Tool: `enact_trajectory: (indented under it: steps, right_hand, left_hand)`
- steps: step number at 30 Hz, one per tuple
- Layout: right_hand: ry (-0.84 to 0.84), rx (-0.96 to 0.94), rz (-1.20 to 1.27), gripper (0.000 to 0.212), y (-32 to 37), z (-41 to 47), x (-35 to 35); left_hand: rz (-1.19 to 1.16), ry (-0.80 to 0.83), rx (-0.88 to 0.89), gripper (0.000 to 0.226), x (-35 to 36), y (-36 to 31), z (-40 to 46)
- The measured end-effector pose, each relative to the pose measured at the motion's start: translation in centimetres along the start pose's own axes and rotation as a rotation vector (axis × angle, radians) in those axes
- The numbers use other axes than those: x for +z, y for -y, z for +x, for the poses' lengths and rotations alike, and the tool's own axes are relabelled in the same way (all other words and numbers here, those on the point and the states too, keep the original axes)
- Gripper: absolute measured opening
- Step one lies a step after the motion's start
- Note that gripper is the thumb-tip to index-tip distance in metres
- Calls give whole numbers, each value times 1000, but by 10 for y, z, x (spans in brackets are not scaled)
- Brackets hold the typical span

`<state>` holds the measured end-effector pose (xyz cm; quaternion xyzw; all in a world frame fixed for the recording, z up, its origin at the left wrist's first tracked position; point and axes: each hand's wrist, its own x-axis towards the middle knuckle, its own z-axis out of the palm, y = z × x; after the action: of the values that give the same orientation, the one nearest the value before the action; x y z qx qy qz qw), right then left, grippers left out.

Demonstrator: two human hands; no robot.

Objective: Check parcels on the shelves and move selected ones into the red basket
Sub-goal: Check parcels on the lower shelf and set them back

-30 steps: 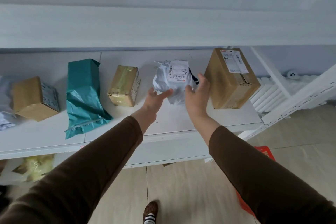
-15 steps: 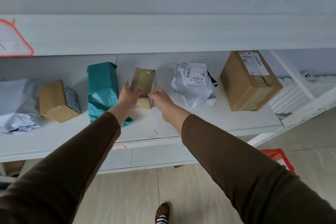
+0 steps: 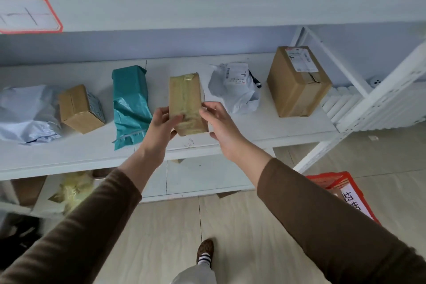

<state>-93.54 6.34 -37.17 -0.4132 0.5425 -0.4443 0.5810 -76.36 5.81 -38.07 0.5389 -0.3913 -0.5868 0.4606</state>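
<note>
A small tape-wrapped brown box (image 3: 185, 97) stands on end at the middle of the white shelf (image 3: 253, 131). My left hand (image 3: 161, 125) grips its lower left side, thumb across the front. My right hand (image 3: 217, 122) holds its right edge with curled fingers. To the box's right lie a crumpled white mailer bag (image 3: 235, 90) and a larger cardboard box (image 3: 297, 80) with a label on top. A teal mailer bag (image 3: 131, 101) lies to its left. The red basket (image 3: 341, 191) sits on the floor at lower right, partly hidden by my right sleeve.
Another small cardboard box (image 3: 79, 108) and a white bag (image 3: 25, 113) lie at the shelf's left. A yellow parcel (image 3: 71, 189) sits on the lower shelf. A white slanted shelf frame (image 3: 378, 97) stands at right. My shoe (image 3: 205, 252) is on the tiled floor.
My hands left the white mailer bag, moved left to the taped brown box and took hold of it, then tipped it up on end nearer the shelf front.
</note>
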Motion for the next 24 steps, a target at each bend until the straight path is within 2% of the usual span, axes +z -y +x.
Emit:
enact_trajectory:
  steps: [3,5,10,16,20,24]
  right_hand:
    - [-14,-41,81,15,-6,-62,-17]
    - [-16,-66,155,13,-13,-101,-26]
    - [-28,-89,240,38,-29,-186,-38]
    - [45,-48,320,55,-56,-251,-48]
    - [70,39,465,51,-63,-264,-56]
    - [138,192,631,55,-64,-268,-62]
  left_hand:
    - [-72,41,44,29,13,2,-69]
    - [-82,63,65,30,20,8,-112]
    - [-52,114,181,39,29,23,-203]
    - [-52,198,248,20,18,44,-265]
    - [43,193,252,35,17,48,-282]
    - [347,187,455,45,25,48,-289]
